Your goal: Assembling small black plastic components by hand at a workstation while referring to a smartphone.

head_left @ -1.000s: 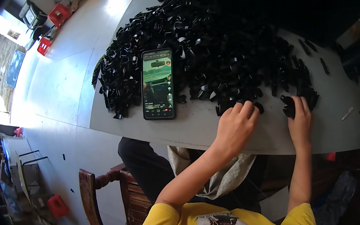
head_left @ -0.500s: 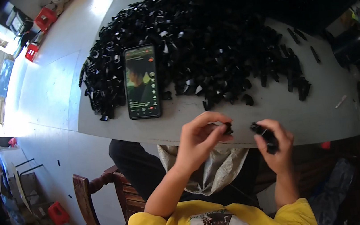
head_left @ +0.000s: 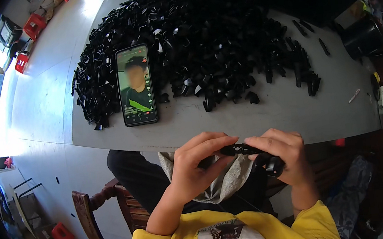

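Whereas half a second ago the hands were apart, the left hand [head_left: 196, 166] and right hand [head_left: 286, 155] have now closed together below the near edge of the grey table [head_left: 268, 119], both gripping one black plastic part [head_left: 243, 150]. It is slim, elongated, glossy and level, spanning the fingertips. Beyond lie a phone [head_left: 136, 85] and the black parts pile [head_left: 201, 42].

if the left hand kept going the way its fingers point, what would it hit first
Most likely the right hand: the left hand points right along the black part that both hold, fingertips nearly touching. Depth is unclear.
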Action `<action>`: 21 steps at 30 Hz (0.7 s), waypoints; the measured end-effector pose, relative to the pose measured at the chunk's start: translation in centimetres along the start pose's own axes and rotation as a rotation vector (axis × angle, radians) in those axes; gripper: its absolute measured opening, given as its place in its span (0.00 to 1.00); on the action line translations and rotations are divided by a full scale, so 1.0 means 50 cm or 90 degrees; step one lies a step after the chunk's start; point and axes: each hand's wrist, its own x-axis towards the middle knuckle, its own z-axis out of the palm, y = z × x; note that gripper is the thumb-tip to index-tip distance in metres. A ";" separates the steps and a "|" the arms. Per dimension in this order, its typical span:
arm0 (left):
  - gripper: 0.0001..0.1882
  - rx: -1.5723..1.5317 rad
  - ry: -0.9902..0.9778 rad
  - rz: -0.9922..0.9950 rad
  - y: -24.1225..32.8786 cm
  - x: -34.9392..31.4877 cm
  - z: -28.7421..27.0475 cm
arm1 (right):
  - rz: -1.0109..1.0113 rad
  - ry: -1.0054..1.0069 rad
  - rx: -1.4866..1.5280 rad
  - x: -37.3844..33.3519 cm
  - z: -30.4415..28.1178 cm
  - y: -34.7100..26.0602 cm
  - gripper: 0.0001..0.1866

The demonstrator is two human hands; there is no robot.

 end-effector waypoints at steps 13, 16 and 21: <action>0.22 -0.206 -0.013 0.072 0.001 0.002 0.019 | -0.066 -0.087 0.063 -0.025 0.025 0.003 0.18; 0.25 -0.352 -0.144 0.064 -0.008 -0.008 0.045 | -0.159 -0.130 0.086 -0.041 0.044 -0.006 0.15; 0.27 -0.351 -0.117 0.095 -0.003 -0.023 0.064 | -0.148 -0.124 0.141 -0.069 0.059 -0.011 0.12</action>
